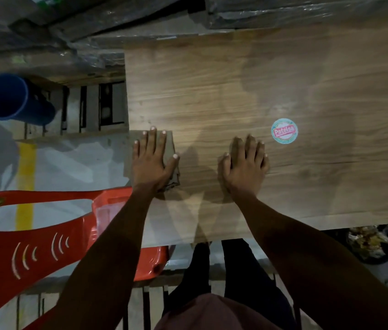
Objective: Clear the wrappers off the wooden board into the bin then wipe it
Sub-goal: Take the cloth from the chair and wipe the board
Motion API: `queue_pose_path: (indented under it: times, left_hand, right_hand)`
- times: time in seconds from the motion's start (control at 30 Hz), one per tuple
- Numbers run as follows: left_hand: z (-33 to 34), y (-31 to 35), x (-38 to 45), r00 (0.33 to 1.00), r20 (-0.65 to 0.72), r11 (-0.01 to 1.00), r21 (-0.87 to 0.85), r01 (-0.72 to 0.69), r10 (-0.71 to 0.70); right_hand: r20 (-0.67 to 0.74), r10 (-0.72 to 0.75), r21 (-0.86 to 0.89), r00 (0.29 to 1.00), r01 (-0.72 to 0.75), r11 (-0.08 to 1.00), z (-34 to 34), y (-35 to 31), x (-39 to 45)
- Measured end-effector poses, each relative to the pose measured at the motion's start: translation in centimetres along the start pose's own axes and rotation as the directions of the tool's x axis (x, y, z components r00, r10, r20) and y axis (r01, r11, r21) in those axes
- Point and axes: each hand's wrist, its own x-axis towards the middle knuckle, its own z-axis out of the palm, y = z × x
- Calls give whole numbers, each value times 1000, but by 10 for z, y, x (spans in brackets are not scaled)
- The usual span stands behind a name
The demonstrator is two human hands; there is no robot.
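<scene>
Wooden board (pixel 247 91), flat, brown streaked grain running side to side, its long axis likewise. Left hand (pixel 151 160) lies flat, fingers (pixel 152 141) straight and spread, pressing a folded grey-brown cloth (pixel 170 148) at the board's left edge; the cloth's long side runs along the fingers. Right hand (pixel 245 163) rests palm-down on bare wood, fingers straight, grasping nothing. Just beyond and right of its fingertips sits a round printed sticker (pixel 284 132). A black bin (pixel 372 244) holding crumpled wrappers (pixel 366 240) stands behind the right wrist, below the board's near edge.
</scene>
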Motion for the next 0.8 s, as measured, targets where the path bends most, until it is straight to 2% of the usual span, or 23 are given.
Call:
queue_pose_path:
  times: [0.13,0.27,0.43,0.63,0.73,0.8]
  left_hand:
    - [5,28,-1,995,-19,995,18,95,-95]
    - [17,69,-5,999,10,999,0,-40,40]
    - [18,44,-18,992,24,992,-2,-125,125]
    - [11,4,-39,999,22,999,19,-32,32]
    - [13,27,-44,999,9,999,16,49,-49]
    - [24,52,-57,1000,27,1000,26,-5,4]
  right_hand:
    - [-10,21,-14,1000,-21,1000,2,0,1]
    - [-15,10,-30,1000,-10,1000,2,0,3]
    - [-26,12,-24,1000,-13,1000,3,-2,2]
    - [-17,20,-24,1000,-20,1000,2,-4,2]
    - [-17,24,-7,1000,-24,1000,3,-1,3]
    - [-19,25,-2,1000,-25,1000,3,0,2]
